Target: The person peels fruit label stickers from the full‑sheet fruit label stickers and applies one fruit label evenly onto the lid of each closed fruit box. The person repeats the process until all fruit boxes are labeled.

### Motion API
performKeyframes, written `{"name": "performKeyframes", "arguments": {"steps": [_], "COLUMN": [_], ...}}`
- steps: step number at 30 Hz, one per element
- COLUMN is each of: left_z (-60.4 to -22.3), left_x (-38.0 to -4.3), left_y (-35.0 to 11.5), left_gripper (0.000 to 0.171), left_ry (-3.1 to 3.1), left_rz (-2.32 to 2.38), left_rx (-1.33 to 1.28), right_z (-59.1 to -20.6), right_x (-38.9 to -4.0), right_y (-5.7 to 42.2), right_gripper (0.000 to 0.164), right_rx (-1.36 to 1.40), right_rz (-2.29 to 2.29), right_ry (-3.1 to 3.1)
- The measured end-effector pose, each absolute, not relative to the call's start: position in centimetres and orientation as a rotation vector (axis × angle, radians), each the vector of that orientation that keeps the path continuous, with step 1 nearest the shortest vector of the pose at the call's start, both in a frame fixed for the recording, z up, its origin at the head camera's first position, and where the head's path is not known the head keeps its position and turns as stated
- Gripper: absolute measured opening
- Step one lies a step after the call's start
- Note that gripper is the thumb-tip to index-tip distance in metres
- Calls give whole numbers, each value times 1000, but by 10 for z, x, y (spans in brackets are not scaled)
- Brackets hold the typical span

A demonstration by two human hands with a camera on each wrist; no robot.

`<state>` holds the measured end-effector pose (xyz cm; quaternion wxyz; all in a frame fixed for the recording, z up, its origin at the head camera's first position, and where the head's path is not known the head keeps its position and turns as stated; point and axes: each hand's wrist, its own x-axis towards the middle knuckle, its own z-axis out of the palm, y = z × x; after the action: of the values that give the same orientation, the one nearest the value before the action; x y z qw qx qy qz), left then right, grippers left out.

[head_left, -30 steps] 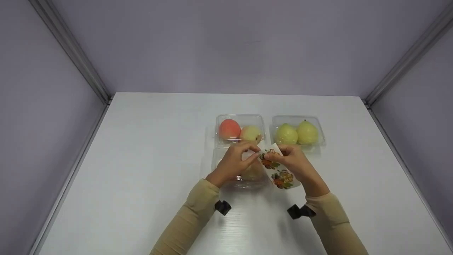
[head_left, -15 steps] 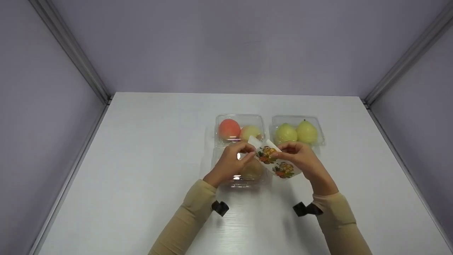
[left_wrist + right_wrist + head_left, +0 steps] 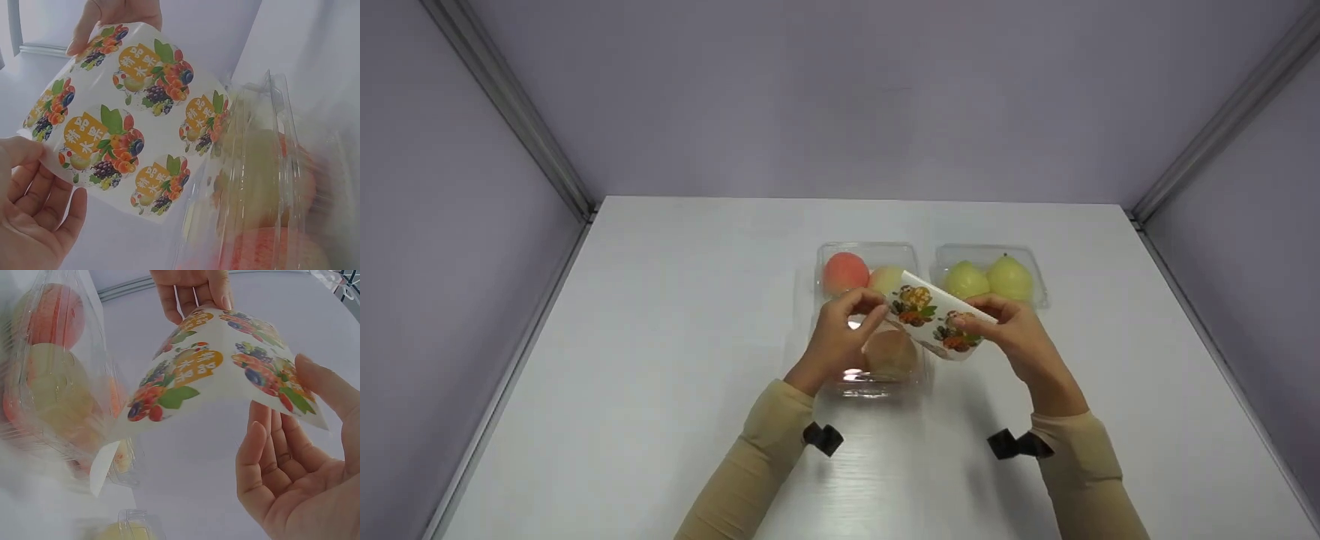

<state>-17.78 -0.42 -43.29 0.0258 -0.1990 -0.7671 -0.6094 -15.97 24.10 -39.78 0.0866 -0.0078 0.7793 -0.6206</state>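
A white sheet of fruit stickers [image 3: 934, 300], printed with colourful fruit and leaves, is held up between both hands over the plastic boxes. My left hand [image 3: 834, 334] pinches its left edge, with the thumb on the printed face in the left wrist view. At the opposite end, my right hand [image 3: 1020, 345] grips the sheet between thumb and fingers. The sheet bows in the right wrist view, and one corner folds downward. Below the hands stands a clear clamshell box [image 3: 877, 386] with a brownish round fruit [image 3: 891, 354] inside, partly covered by my left hand.
Behind it is another clear box [image 3: 877, 247] holding a red fruit [image 3: 846, 273] and a pale one [image 3: 886, 279]. To the right, a third clear box [image 3: 1039, 281] contains two yellow-green pears [image 3: 1009, 279]. All rest on the white table [image 3: 697, 315].
The sticker sheet has turned from steeply slanted to flatter, its far end swinging left and up. My right hand has moved right, my left slightly left and away from me.
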Motion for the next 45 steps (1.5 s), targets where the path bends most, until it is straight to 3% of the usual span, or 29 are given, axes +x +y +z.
{"name": "performKeyframes", "arguments": {"steps": [5,14,28,45], "left_z": [-431,-422,-416,-411], "left_x": [-179,-175,-175,-176], "left_y": [-3,1,0,-2], "left_gripper": [19,20,20,16], "left_ry": [-2308,-2266,-2255,-2136], "left_rz": [-1912,-1986,-1987,-1587], "left_rx": [-567,-524,-528,-600], "right_z": [-399,-396,-394,-396], "right_x": [-160,-159,-161,-160], "right_y": [237,225,218,215], "right_gripper": [17,11,19,16], "right_rx": [-35,84,2,48], "right_rz": [-1906,-2025,-2207,-2216], "right_ry": [2280,2263,2157,2135]}}
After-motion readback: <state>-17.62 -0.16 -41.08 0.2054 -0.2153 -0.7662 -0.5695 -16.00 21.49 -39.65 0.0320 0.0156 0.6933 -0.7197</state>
